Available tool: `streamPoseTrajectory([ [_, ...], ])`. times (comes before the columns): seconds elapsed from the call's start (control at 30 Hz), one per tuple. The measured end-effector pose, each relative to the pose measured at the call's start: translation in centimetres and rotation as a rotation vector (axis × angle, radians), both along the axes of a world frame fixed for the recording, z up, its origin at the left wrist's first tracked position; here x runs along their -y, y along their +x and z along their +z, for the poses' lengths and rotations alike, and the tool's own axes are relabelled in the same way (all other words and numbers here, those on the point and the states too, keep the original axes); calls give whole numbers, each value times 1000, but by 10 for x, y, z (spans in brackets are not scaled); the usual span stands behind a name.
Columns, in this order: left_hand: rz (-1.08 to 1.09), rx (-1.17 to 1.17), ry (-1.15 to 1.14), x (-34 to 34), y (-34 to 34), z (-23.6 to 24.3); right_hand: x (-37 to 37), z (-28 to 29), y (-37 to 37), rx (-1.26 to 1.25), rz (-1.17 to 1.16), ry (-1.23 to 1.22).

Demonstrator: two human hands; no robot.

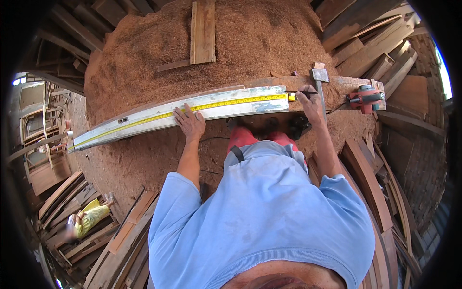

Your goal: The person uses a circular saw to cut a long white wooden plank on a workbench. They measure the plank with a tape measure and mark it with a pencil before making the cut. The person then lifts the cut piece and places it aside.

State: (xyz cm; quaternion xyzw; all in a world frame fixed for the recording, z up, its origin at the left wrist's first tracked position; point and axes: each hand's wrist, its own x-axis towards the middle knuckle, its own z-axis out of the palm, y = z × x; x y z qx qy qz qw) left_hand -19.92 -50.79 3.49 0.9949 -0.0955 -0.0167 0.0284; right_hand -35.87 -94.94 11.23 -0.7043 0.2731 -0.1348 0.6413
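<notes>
A long board (226, 111) with a worn white face lies across the bench. Along it runs the yellow blade of a tape measure (216, 104). My left hand (191, 122) rests on the board near its middle, fingers spread, touching its face just below the blade. At the right end my right hand (312, 102) is closed around a thin dark stick, which looks like a pencil (303, 92). It is beside a small yellow and black piece (291, 97) at the blade's end, perhaps the tape's case.
A red and grey power tool (364, 99) sits on the bench's right end, near a T-shaped metal tool (319, 77). Reddish sawdust (144, 53) is heaped behind the bench, with a plank (203, 33) on it. Timber (365, 183) is stacked around. A person in yellow (91, 215) is at lower left.
</notes>
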Motion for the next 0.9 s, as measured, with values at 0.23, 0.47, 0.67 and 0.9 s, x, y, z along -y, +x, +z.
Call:
streamPoseTrajectory([
  [0.23,-13,32,3,0,3,-1,-27,-32,-3,-18,96,37],
  [0.47,-5,29,4,1,1,2,-57,-50,2,44,177,21],
  [0.67,-14,26,2,0,1,1,-57,-68,9,-53,194,-285],
  [0.9,-28,48,-21,-3,1,-1,-57,-79,13,-85,214,-270],
])
